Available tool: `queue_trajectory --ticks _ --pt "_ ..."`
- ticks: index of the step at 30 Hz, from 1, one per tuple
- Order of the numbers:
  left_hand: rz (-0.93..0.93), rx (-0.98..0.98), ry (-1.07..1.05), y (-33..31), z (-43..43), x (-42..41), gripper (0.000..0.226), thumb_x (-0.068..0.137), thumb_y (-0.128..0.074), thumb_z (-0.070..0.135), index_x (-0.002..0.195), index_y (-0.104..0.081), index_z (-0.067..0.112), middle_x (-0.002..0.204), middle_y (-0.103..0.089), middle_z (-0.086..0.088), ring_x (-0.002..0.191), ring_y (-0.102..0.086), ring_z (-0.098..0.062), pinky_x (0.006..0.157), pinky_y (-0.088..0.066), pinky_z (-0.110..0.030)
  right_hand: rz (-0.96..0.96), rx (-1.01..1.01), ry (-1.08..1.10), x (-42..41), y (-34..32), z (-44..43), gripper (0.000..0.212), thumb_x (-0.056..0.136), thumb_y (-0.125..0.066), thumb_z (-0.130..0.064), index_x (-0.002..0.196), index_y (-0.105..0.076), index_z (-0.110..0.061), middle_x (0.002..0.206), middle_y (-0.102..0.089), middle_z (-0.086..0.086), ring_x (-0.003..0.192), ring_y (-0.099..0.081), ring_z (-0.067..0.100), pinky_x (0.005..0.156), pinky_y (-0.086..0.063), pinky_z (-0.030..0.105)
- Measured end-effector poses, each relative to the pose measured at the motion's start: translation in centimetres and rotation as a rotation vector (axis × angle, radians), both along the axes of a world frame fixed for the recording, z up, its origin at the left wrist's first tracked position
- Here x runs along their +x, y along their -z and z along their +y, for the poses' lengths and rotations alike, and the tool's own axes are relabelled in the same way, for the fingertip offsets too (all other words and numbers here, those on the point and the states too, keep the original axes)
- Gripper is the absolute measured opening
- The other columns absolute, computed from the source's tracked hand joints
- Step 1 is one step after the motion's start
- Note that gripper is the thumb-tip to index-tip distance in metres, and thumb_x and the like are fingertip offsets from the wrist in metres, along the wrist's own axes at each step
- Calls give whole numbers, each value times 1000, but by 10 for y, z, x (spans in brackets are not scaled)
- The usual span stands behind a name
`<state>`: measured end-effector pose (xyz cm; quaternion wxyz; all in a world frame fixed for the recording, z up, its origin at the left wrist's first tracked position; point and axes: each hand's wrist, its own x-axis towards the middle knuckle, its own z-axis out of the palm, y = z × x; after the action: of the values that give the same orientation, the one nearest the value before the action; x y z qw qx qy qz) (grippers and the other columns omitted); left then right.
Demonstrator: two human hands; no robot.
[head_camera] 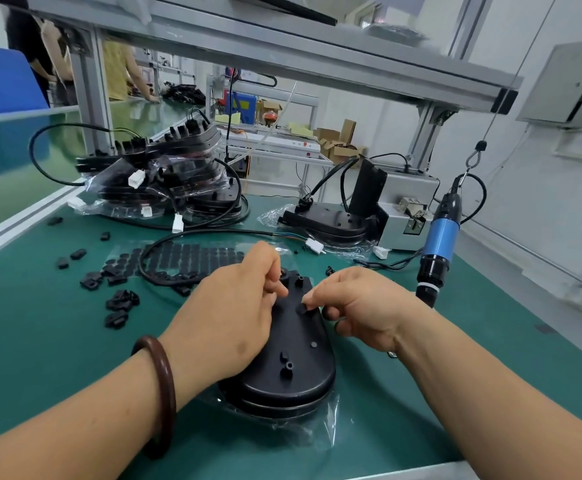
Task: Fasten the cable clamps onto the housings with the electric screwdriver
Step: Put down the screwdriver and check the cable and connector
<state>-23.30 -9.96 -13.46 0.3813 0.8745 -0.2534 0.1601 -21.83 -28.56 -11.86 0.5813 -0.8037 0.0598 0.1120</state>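
Bangle (159, 393) on the left wrist nearest in, both arms angled inward over the green mat (40, 358).

Between them, housing (293, 368) flat on its clear bag (324, 434). Long axis near to far, rounded end near, narrow end far, right under the fingers.

Left hand (234, 306) along the housing's left flank, fingers curled tight at the far tip where the cable (220, 231) comes in. Contents of that grip hidden, no telling.

Right hand (362, 306) on the right side, thumb and forefinger nipping a small black clamp (303, 308) down onto the housing's top face, just short of the far tip. Other fingers curled under, something dark tucked in them, too small to name. Hands nearly touching across the narrow end.

Off to the right and a little farther, screwdriver (438, 244) hanging tip down from its hook. Well apart from the housing, and much nearer the right hand than the left.

Looks like clamp seating, no screw driven yet. Likely call: left as anchor, right off the clamp, out to the right for the screwdriver, then back in and down onto the narrow end. Risk: clamp shifting once released.

Spare clamps (120, 301) loose on the mat, left of the left hand. Stack (165, 181) of more housings far left.
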Motion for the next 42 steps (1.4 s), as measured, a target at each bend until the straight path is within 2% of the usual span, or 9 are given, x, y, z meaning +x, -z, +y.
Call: queue_trajectory --ticks 6,15,22,27,33,35,38,40,42 --pt "12 0 29 -3 2 0 36 87 -52 7 85 -31 35 89 -67 18 87 -62 -2 80 -51 -33 -75 -112 4 2 0 4 14 79 -69 -5 70 -59 -9 82 -37 14 61 -28 19 51 -19 27" --pt "30 125 113 -6 4 -8 31 90 -47 11 86 -28 35 99 -68 22 86 -58 6 72 -47 -22 -139 -270 -17 -5 -6 9 10 78 -67 -8 71 -61 -7 68 -33 13 61 -27 23 48 -23 27" --pt "-8 250 110 -6 2 -11 29 90 -43 14 86 -26 37 107 -64 26 92 -59 -9 77 -48 -36 -143 -317 -14 -8 -10 13 15 78 -66 -9 67 -55 -9 60 -27 7 62 -25 25 49 -18 29" --pt "-14 263 113 -4 2 -13 31 87 -41 11 84 -23 37 95 -67 7 85 -60 -19 74 -49 -42 -151 -375 -12 -10 -13 15 14 77 -64 -10 66 -54 -12 61 -28 10 50 -19 19 50 -14 29" --pt "-26 178 96 -11 5 -19 27 89 -38 9 88 -29 34 93 -60 6 80 -55 -16 72 -47 -41 -123 -304 19 -9 -12 15 12 76 -65 -7 69 -56 -11 66 -33 14 46 -19 18 47 -18 27" --pt "-9 262 92 -15 1 -23 25 91 -37 11 98 -32 35 104 -60 5 89 -55 -19 79 -47 -39 -110 -286 16 -9 -12 15 13 76 -65 -5 67 -56 -8 62 -34 12 45 -21 18 44 -19 24" --pt "-39 529 13 -18 -7 -21 28 95 -32 16 122 -32 22 121 -54 2 102 -54 -24 87 -45 -35 -110 -242 -27 -7 -14 15 22 76 -65 -2 60 -51 -6 54 -34 7 50 -24 21 48 -19 31" --pt "-50 582 -4 -23 -9 -24 28 96 -32 17 123 -30 21 122 -54 1 104 -54 -24 88 -45 -33 -80 -258 -122 -8 -17 17 37 82 -59 6 51 -46 -10 44 -35 1 46 -30 22 51 -23 33" --pt "-35 606 -2 -23 -9 -26 28 96 -32 16 123 -29 22 123 -53 1 104 -54 -23 88 -45 -32 -90 -270 -126 -10 -15 18 31 85 -59 2 56 -51 -7 46 -38 6 47 -33 23 53 -25 32"
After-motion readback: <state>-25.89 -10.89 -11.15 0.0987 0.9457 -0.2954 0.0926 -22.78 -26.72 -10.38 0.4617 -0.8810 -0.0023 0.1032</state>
